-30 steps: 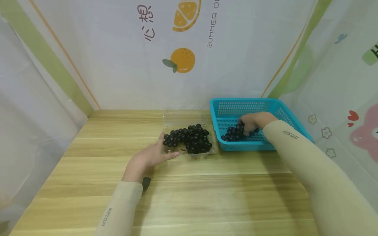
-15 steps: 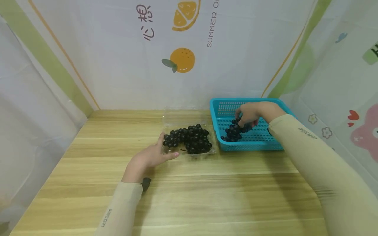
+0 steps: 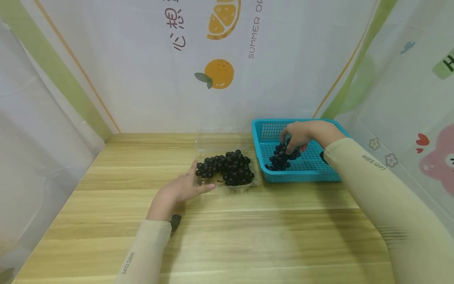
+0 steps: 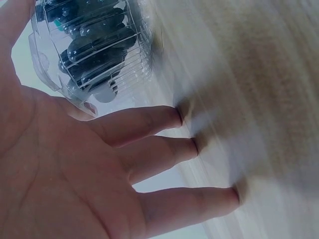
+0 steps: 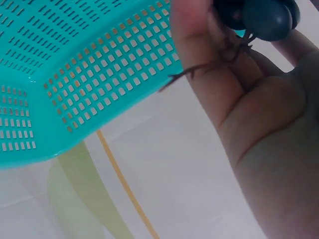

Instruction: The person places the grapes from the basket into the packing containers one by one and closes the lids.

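My right hand pinches a bunch of dark grapes inside the turquoise basket, its fingers curled at the bunch's upper end. In the right wrist view a brown stem sticks out under the fingers, beside a few grapes. A clear plastic container, lid folded back, holds more dark grapes left of the basket. Spread around its left front corner is my left hand, thumb along the front edge. The left wrist view shows straight fingers with their tips at the tabletop.
The basket and container stand side by side at the back of a wooden table. A white printed curtain rises behind the table, and more hang along both sides.
My right hand has risen in the basket and shifted slightly back, pulling the upper end of the grape bunch up with it. The left hand stays at the container.
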Demonstrator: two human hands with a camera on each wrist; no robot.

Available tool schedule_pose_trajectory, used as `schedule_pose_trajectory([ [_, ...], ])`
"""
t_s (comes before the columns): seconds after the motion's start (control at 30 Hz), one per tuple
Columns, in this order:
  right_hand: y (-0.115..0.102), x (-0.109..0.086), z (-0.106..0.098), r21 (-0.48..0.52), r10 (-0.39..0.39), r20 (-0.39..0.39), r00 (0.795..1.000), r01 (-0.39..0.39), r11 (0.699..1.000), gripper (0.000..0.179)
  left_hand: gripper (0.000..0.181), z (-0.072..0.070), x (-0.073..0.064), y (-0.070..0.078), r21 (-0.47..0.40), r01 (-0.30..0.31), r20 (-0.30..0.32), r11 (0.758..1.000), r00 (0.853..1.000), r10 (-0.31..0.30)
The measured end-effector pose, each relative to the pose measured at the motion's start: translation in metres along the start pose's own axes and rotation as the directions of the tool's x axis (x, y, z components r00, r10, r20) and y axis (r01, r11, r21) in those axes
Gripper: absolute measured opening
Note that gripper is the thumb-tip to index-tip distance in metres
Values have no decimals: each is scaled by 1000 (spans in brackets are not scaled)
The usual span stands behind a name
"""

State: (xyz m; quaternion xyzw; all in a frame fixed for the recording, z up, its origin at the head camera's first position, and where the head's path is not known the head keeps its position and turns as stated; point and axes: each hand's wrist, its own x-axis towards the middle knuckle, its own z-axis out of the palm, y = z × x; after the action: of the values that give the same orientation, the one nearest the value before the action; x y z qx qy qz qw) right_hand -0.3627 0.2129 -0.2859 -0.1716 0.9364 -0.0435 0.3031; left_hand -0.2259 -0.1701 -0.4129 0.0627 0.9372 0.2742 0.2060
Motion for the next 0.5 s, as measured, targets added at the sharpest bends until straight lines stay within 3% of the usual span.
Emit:
schedule_pose_trajectory([
  [0.5,-7,-9,-4,-7,-40,-9,999,40,999,49,125,0,-1,0,-5,-2,-2,1000,1000,2],
])
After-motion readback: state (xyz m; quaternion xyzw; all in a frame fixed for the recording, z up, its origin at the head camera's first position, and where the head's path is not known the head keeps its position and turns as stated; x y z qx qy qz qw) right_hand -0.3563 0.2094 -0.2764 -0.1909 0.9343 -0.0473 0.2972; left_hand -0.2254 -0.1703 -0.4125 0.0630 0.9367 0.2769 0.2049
